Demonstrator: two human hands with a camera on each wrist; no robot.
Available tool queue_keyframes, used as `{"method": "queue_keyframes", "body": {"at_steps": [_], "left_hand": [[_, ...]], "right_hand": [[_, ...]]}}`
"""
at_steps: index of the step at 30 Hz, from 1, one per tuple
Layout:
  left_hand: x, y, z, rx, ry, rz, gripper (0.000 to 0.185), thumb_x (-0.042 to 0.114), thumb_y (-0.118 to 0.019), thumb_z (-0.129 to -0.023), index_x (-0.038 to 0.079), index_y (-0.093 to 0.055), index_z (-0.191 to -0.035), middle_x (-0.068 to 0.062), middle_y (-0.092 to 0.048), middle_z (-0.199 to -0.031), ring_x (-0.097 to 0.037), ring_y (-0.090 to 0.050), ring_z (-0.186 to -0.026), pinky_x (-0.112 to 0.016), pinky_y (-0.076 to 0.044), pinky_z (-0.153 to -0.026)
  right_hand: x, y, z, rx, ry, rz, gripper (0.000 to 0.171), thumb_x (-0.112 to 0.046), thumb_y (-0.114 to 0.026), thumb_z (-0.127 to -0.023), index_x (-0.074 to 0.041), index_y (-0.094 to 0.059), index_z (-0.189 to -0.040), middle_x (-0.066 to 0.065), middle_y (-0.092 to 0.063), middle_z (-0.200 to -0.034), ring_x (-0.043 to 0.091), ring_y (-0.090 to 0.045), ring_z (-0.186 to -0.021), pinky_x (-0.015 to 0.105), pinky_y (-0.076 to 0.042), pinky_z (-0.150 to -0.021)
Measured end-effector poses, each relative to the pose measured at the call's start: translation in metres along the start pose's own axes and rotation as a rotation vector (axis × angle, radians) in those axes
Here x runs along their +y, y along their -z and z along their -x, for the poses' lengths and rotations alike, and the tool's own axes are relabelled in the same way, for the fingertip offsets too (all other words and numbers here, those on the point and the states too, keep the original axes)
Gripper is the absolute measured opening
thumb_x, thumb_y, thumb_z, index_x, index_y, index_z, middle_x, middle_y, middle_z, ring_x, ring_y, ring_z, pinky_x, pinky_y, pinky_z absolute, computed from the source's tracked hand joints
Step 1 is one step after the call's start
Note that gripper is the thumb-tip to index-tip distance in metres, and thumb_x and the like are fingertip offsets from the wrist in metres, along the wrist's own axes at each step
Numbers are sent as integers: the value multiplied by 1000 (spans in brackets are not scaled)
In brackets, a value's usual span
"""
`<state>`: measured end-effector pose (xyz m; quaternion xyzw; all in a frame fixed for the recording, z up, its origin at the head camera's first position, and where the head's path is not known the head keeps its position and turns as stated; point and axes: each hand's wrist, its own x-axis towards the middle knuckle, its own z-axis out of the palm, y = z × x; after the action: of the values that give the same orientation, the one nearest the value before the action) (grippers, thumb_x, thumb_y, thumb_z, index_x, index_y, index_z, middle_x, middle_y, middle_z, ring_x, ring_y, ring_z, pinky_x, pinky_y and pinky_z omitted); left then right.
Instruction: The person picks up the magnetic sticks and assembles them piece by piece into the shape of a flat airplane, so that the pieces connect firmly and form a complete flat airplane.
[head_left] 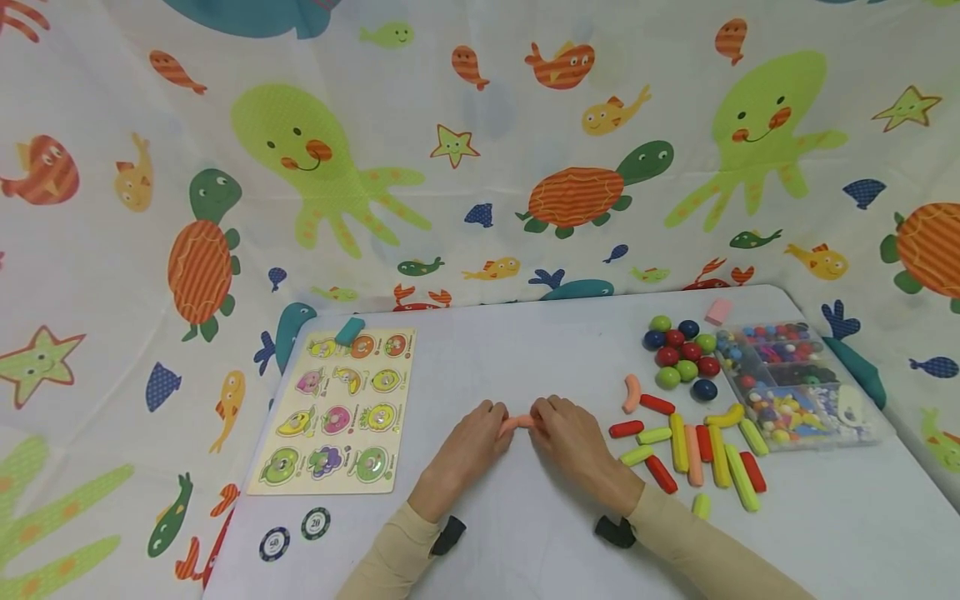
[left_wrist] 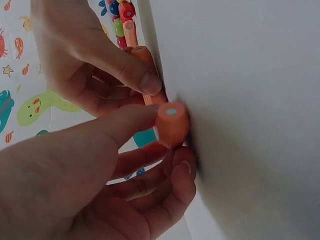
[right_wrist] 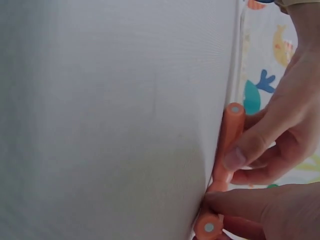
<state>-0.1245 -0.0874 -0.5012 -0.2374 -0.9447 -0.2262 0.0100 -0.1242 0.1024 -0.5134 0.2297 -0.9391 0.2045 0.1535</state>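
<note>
On a smooth white tabletop (head_left: 480,358), a salmon-orange, ridged, clay-like stick (head_left: 517,422) is held low at the centre of the clock, between the bare left hand (head_left: 467,446) and the bare right hand (head_left: 577,446); whether the tabletop is touched by it cannot be told. The stick could be torn or unevenly thinned at the narrow part seen in the right wrist view, if it were pulled or twisted too hard; its ends could be squashed by too firm a pinch. The loose red, yellow, lime and salmon sticks (head_left: 679,442) at three o'clock could be scattered by an outward sweep of the beige right sleeve (head_left: 701,546), since a short lime-green stick (head_left: 701,506) is placed just beside it at four o'clock.

The fingers of both hands are nearly closed, parted only by the stick's thickness. Its nine o'clock end is pinched between left thumb and curled fingers; its three o'clock end is gripped likewise by the right. Whether one piece or two joined pieces are held cannot be told
</note>
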Motion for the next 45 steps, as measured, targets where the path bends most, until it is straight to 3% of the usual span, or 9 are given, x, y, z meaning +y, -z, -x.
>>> {"method": "queue_keyframes", "body": {"at_steps": [7, 11, 17, 25, 33, 40, 45], "left_hand": [[2, 1, 0, -25, 37, -3, 20, 24, -70, -97, 5, -63, -101, 1, -53, -78, -9, -45, -62, -21, -38, -55], [1, -1, 0, 24, 8, -81, 26, 27, -74, -94, 5, -65, -103, -3, -54, -82, -11, -46, -62, -22, -42, -54], [-4, -5, -1, 87, -40, -76, 22, 23, -76, -93, 5, -67, -103, -3, -54, -84, -13, -50, -67, -26, -47, -57], [-8, -6, -1, 98, -38, -73, 17, 17, -77, -91, 6, -68, -99, -3, -56, -81, -13, -52, -65, -25, -51, -61], [-15, 2, 2, 54, 101, -1, 18, 15, -72, -94, 4, -65, -106, -2, -56, -83, -14, -52, -69, -29, -50, -65], [-19, 10, 1, 10, 229, 69, 12, 17, -67, -96, 6, -61, -99, 0, -53, -75, -14, -48, -66, -28, -43, -62], [-21, 11, 1, 7, 265, 84, 10, 15, -66, -96, 6, -61, -97, -1, -52, -73, -15, -47, -63, -28, -42, -59]], "right_hand": [[0, -2, 0, 1, 30, -50, 24, -4, -84, -81, -7, -68, -99, 3, -64, -83, 17, -60, -73, 30, -54, -64], [0, -3, 0, -45, 53, -127, 33, 3, -79, -84, -5, -66, -113, 7, -68, -97, 22, -66, -88, 35, -58, -77], [-2, 1, -1, -83, 78, -179, 38, 3, -77, -86, -4, -64, -120, 9, -69, -111, 23, -67, -102, 36, -58, -88], [19, 29, -5, -113, -56, -141, 40, -6, -80, -86, -5, -67, -124, 8, -70, -118, 24, -67, -108, 41, -57, -94], [75, 64, 4, -90, -186, -80, 35, -12, -76, -91, -3, -66, -124, 15, -69, -119, 32, -65, -110, 50, -55, -95], [117, 87, 31, -19, -210, -26, 30, -9, -79, -87, 2, -71, -114, 17, -71, -107, 34, -66, -93, 51, -58, -79], [132, 95, 47, -95, -252, 32, 34, -13, -80, -86, 3, -71, -115, 19, -71, -107, 36, -66, -94, 53, -57, -79]]}}
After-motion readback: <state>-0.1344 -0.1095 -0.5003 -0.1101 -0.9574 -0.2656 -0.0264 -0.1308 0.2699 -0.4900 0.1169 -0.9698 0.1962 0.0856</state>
